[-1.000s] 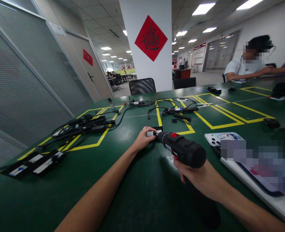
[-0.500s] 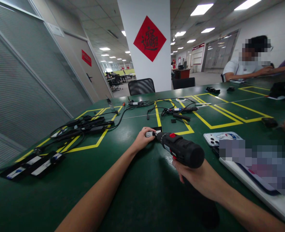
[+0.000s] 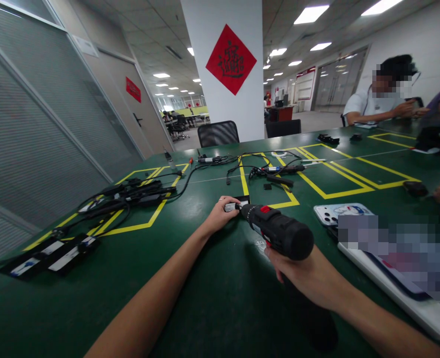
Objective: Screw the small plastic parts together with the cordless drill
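Note:
My right hand [image 3: 296, 268] is closed round the grip of a black cordless drill [image 3: 279, 229] with red accents. Its chuck points away from me and to the left, and the tip meets a small black-and-white part [image 3: 245, 200] on the green table. With fingers bent over that part, my left hand [image 3: 217, 215] pins it against the tabletop. The part's exact kind is too small to make out, and the fingers cover some of it. Fingers of my right hand are partly hidden behind the drill body.
Black cables and adapters [image 3: 145, 191] lie to the left, near flat black-and-white pieces [image 3: 70, 253]. A pen-like cabled tool [image 3: 279, 169] rests beyond my hands. At right are a phone [image 3: 344, 210] and a white slab-like object [image 3: 402, 303]. A co-worker [image 3: 372, 107] sits across the table [image 3: 205, 288].
The drill's rear end has shifted very slightly left, while its tip stays at the small part. My left hand looks unmoved. The co-worker's head and hands have shifted a little.

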`<state>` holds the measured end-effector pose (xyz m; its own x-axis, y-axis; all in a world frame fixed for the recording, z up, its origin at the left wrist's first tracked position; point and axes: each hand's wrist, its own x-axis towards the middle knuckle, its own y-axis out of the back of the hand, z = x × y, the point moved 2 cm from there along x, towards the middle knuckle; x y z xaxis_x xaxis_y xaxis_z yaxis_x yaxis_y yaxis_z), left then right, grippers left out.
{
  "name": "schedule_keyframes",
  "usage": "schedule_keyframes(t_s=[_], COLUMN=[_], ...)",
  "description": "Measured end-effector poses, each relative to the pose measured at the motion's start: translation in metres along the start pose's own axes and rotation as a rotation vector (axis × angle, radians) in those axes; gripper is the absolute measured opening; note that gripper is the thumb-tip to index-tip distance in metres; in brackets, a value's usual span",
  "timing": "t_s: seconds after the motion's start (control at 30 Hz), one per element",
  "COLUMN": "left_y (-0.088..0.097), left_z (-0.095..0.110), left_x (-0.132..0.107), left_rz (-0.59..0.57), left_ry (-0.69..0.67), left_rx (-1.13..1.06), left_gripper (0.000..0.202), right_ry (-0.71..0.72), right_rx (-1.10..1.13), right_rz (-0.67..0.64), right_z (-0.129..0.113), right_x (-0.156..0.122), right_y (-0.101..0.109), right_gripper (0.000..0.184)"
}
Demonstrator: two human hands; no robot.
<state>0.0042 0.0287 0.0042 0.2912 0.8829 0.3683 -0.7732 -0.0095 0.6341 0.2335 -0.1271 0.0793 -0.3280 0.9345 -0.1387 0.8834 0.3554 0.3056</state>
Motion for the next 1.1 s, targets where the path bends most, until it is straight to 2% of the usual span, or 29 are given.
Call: schedule_keyframes(t_s=[0.23, 0.6, 0.77, 1.1], left_y=[-0.0006, 0.0000, 0.0004, 0.0003], left_z=[-0.0043, -0.0039, -0.0031, -0.0011], left_x=[0.0006, 0.0003, 0.0000, 0.0004], left_rz=[-0.002, -0.022, -0.026, -0.022], left_ry=[-0.010, 0.019, 0.010, 0.012], left_rx=[-0.009, -0.016, -0.021, -0.023], left_gripper=[0.025, 0.027, 0.027, 0.027], right_ry=[-0.032, -0.006, -0.053, -0.031], right_rx=[0.000, -0.001, -0.004, 0.057], right_rz=[0.000, -0.007, 0.000, -0.005], right_z=[0.0010, -0.0003, 0.0000, 0.0065], right_x=[0.0011, 0.0011, 0.0000, -0.0004], right_y=[0.0000, -0.0002, 0.0003, 0.0002], right_gripper=[0.027, 0.023, 0.028, 0.026])
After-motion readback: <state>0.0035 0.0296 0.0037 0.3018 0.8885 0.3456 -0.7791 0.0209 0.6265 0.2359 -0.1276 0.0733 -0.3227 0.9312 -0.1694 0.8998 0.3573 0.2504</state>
